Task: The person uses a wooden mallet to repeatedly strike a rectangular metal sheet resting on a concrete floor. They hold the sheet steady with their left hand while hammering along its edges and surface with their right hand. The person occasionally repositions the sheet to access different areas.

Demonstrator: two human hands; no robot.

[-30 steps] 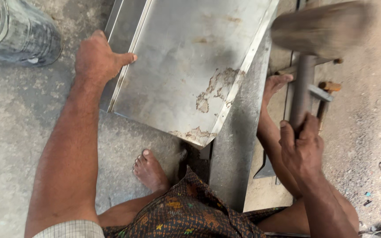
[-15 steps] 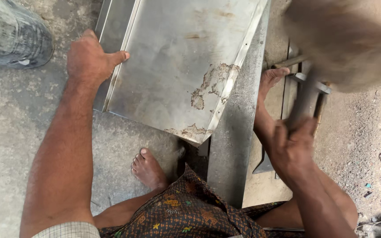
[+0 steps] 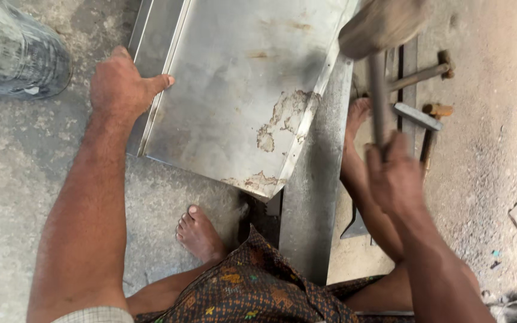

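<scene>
A grey metal sheet with rust patches and folded edges lies tilted across a long steel bar on the ground. My left hand presses on the sheet's left folded edge, thumb on top. My right hand grips the handle of a wooden mallet, whose blurred head hangs over the sheet's right edge near the bar.
A grey metal bucket stands at the top left. Two hammers lie on the sandy ground to the right. My bare feet rest on either side of the bar, on concrete.
The mallet swung up close to the camera, then came down toward the sheet's right edge. My left hand stayed on the left edge.
</scene>
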